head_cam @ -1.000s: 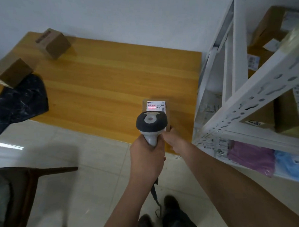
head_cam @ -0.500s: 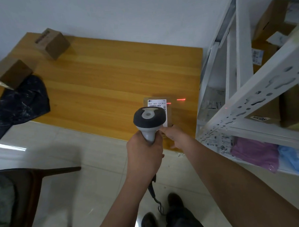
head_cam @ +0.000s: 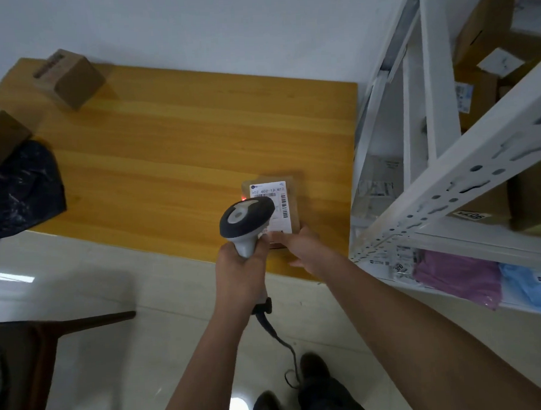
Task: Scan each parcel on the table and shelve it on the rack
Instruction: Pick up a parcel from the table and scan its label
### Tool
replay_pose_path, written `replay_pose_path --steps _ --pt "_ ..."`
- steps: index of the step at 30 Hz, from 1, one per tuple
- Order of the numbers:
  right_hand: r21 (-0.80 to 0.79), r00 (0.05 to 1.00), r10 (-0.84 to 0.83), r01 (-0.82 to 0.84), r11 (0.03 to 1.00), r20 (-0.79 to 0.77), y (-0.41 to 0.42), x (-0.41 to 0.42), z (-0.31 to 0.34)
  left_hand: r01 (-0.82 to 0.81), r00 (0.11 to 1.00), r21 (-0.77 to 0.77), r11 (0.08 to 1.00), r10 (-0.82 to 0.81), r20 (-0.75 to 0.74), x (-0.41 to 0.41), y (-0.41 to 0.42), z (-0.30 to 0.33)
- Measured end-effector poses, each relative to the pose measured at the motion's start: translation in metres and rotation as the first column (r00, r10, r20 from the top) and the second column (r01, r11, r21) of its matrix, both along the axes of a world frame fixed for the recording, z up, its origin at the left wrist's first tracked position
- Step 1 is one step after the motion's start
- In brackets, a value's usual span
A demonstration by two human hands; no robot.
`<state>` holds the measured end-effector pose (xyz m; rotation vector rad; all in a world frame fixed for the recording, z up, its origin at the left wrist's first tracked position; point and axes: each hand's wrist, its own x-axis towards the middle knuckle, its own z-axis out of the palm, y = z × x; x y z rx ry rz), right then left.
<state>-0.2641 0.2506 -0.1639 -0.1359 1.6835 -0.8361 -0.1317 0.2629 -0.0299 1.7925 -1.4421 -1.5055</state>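
A: Where does the parcel [head_cam: 294,203] lie from the hands?

B: Straight ahead of both, on the bench [head_cam: 182,140] at its near corner, just beside the rack [head_cam: 447,172]. Take the rack as the landmark: the parcel sits at its foot on the bench side, its long axis running away from the person, label up.

A: Which hand is nearer?

B: The right hand [head_cam: 299,244]. It touches the parcel's near end, thumb on the label's edge, the other fingers going down past the end of the box; I judge it a hold, though the grip underneath is hidden. The right arm comes in from the rack side, stretched forward and low.

A: And the other?

B: The left hand [head_cam: 239,274] has its fingers wrapped round the handle of the scanner [head_cam: 246,219], head tipped over the label's near half, away from the rack. A red glow shows at the label's far-from-rack edge.

A: So the coming move?

B: Probably a lift toward the rack by the right hand, since the shelves stand immediately on that side. Two more boxes [head_cam: 71,77] wait at the bench's far end, well apart from the rack.
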Motion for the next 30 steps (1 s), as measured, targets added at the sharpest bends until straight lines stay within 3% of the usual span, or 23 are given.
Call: replay_pose_path --steps 4,7,11,23,30 --pt "-0.077 0.992 0.122 -0.123 0.989 -0.011 0.005 -0.002 0.009 0.016 0.995 0.072 0.997 -0.009 -0.103 -0.005 -0.010 -0.031" --pt "-0.098 0.973 0.232 -0.232 0.968 -0.016 0.014 -0.008 0.017 -0.003 0.988 0.027 1.000 0.007 -0.152 0.006 -0.001 -0.044" --pt "-0.120 0.953 0.276 -0.261 0.958 0.128 0.037 -0.003 0.031 0.010 0.978 0.024 1.000 -0.005 -0.207 0.028 0.028 -0.034" --pt "-0.253 0.956 -0.035 0.112 0.961 0.291 0.207 -0.006 0.083 0.259 0.949 -0.060 0.964 -0.266 -0.169 0.040 0.147 0.008" --pt "-0.197 0.903 -0.149 0.245 0.949 0.404 0.339 -0.034 0.061 0.474 0.867 0.043 0.880 -0.457 -0.197 0.011 0.223 -0.019"
